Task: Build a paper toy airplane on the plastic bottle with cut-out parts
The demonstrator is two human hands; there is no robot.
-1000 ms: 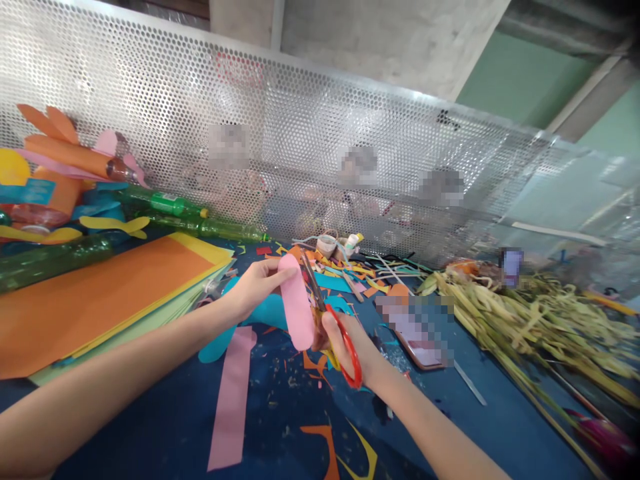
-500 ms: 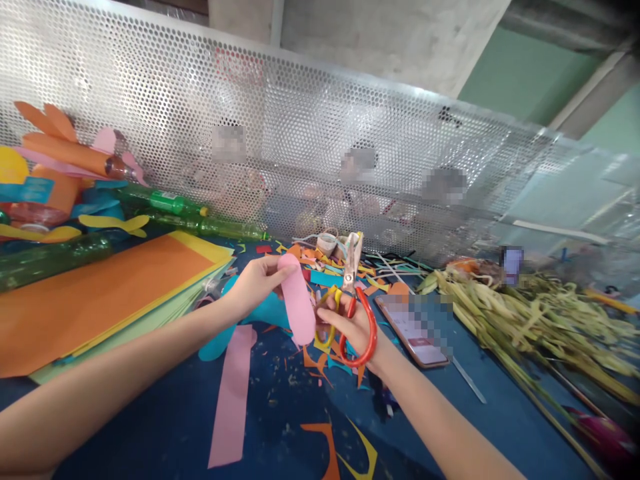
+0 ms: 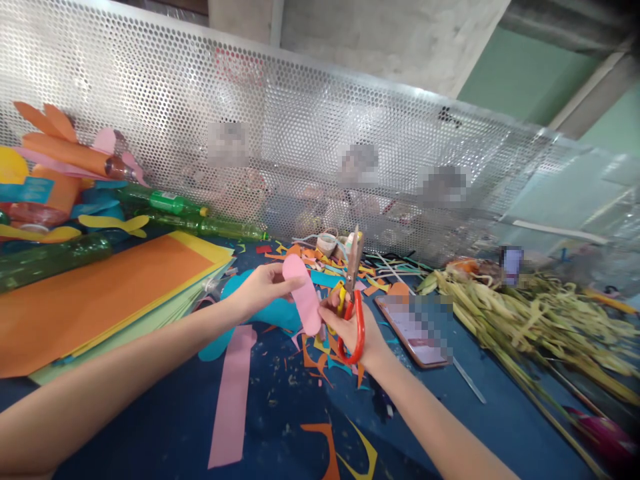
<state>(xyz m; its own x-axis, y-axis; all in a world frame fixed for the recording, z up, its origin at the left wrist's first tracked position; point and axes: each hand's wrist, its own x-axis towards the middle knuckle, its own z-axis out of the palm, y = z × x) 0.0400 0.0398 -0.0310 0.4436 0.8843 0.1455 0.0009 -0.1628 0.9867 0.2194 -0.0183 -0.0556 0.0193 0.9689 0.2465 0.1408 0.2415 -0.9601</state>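
My left hand pinches the upper part of a pink paper strip with rounded ends, thumb in front. In my right hand is a pair of scissors with red and yellow handles, the blades pointing up and away. My right thumb and fingertips reach the strip's lower right edge. Under the left forearm and hand lies a blue paper shape. Closer to me rests a longer pink strip on the dark blue table.
Orange, yellow and green paper sheets lie stacked on the left, with green bottles behind. Coloured scraps litter the middle. A phone and dried husks are to the right. A perforated metal panel borders the back; people sit beyond it.
The pink strip and my left hand have shifted slightly right, and the strip's lower end now meets my right hand. The scissors have turned more edge-on.
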